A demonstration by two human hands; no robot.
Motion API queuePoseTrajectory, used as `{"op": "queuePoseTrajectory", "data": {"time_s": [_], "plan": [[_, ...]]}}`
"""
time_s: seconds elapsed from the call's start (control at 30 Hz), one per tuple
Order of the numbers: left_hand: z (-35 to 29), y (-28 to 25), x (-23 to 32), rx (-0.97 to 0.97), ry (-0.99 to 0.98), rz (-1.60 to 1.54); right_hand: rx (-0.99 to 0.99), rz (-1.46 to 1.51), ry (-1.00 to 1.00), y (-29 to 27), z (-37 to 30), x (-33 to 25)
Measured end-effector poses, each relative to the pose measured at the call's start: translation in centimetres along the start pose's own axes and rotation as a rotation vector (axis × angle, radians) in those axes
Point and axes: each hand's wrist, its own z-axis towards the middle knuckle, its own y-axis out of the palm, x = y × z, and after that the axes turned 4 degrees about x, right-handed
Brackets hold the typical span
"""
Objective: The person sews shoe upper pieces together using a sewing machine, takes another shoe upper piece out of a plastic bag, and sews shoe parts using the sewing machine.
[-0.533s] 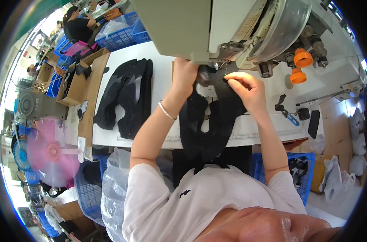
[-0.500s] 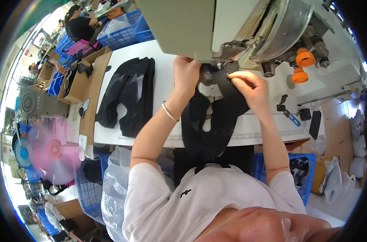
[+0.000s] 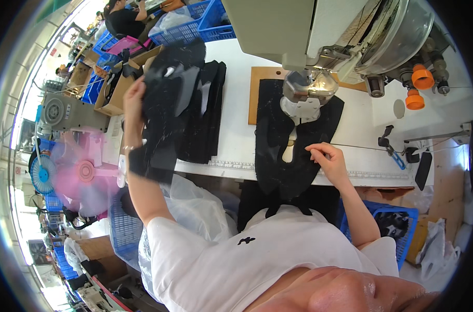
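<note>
My left hand (image 3: 135,96), at the left of the table, is closed on the edge of a lifted black fabric piece (image 3: 166,117), which is smeared by motion. Beneath and beside it lies a stack of similar black pieces (image 3: 210,125). Under the metal sewing head (image 3: 304,91) lies another black fabric piece (image 3: 275,174), U-shaped with an opening in its middle. Over its right edge is my right hand (image 3: 330,164), fingers curled and thumb against them. What that pinch holds, if anything, is too small to see.
The sewing machine body (image 3: 270,26) hangs over the white table (image 3: 236,151), with a tan board (image 3: 254,106) behind the fabric. A pink fan (image 3: 85,171) and a cardboard box (image 3: 111,101) stand left. A blue crate (image 3: 405,244) sits low right. Another person (image 3: 124,21) sits far left.
My left hand has left the sewing head, moved left and lifted a black piece off the stack. My right hand has drawn back toward me along the other piece. The whole view has shifted.
</note>
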Motion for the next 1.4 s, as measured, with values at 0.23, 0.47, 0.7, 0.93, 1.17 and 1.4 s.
{"op": "queuePoseTrajectory", "data": {"time_s": [0.23, 0.47, 0.7, 0.93, 1.17, 1.4], "plan": [[1.4, 1.3, -7.3, 0.166, 0.441, 1.048, 0.033, -0.083, -0.001, 0.2, -0.1, -0.2], [-17.8, 18.9, -2.5, -0.225, 0.592, 1.105, 0.058, -0.142, -0.062, 0.5, 0.5, -0.4], [-21.9, 22.1, -3.5, -0.184, 0.307, 0.195, 0.095, -0.288, -0.166, -0.8, 0.4, -2.2], [-22.4, 25.7, 2.9, -0.264, 0.236, -0.330, 0.111, -0.438, -0.411, -1.9, 3.4, -10.1], [-19.6, 26.0, 0.8, 0.138, 1.211, 0.537, 0.059, -0.197, -0.312, -3.6, 5.6, -10.3], [-17.1, 25.3, 3.2, -0.112, 1.471, 0.450, 0.105, -0.147, -0.295, -2.9, 6.4, -11.4]]}}
